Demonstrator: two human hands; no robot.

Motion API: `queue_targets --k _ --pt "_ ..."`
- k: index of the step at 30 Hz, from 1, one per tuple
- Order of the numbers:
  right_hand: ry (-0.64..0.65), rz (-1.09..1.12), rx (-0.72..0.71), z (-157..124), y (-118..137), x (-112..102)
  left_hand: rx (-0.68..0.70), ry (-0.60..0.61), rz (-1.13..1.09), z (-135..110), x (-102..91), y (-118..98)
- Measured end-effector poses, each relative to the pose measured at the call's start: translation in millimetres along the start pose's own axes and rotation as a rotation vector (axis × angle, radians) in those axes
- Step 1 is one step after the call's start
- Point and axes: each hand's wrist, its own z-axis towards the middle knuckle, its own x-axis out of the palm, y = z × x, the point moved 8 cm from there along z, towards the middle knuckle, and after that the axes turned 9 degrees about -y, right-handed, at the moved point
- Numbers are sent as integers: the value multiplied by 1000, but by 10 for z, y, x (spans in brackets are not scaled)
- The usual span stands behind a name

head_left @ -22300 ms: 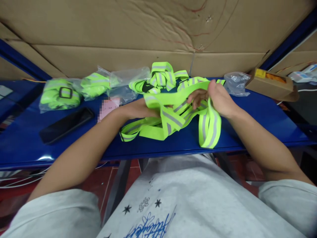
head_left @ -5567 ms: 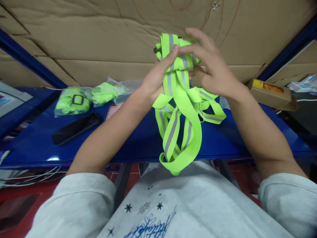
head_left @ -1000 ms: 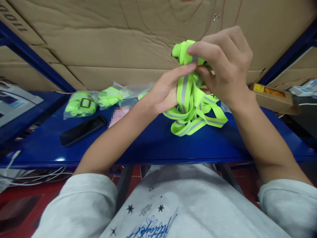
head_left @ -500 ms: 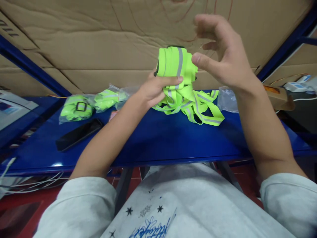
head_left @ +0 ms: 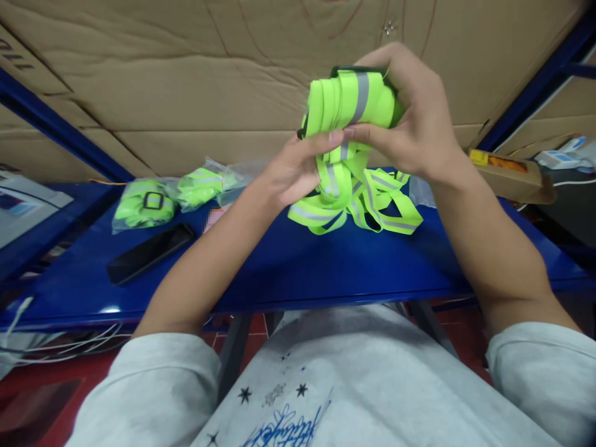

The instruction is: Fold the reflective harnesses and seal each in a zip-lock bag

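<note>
A neon-yellow reflective strap [head_left: 342,102] with a grey stripe is folded into a thick bundle, held up above the blue table. My left hand [head_left: 300,164] grips its lower left side, thumb pressed across the front. Around the right side wraps my right hand [head_left: 414,118], its thumb tip meeting the left thumb; its other fingers are partly hidden behind the bundle. A black buckle [head_left: 356,69] shows at the bundle's top edge, and a dark piece sticks out at its left. Loose loops of the strap [head_left: 391,205] hang down and lie on the table below.
Two bagged neon-yellow bundles [head_left: 146,208] lie left on the blue table [head_left: 298,267], near a black oblong case [head_left: 151,251]. A clear plastic bag [head_left: 423,194] and an open cardboard box [head_left: 512,177] are at right. A cardboard wall [head_left: 186,93] stands behind.
My right hand, open beside the bundle before, has come in and closed on its right side. The bundle has risen slightly and shifted right.
</note>
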Motion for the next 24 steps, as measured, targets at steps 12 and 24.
queue_targets --k 12,24 --pt "-273 -56 -329 -123 319 -154 -181 30 198 -71 77 186" --pt "-295 -183 -445 -171 417 -194 -241 194 62 -139 276 374"
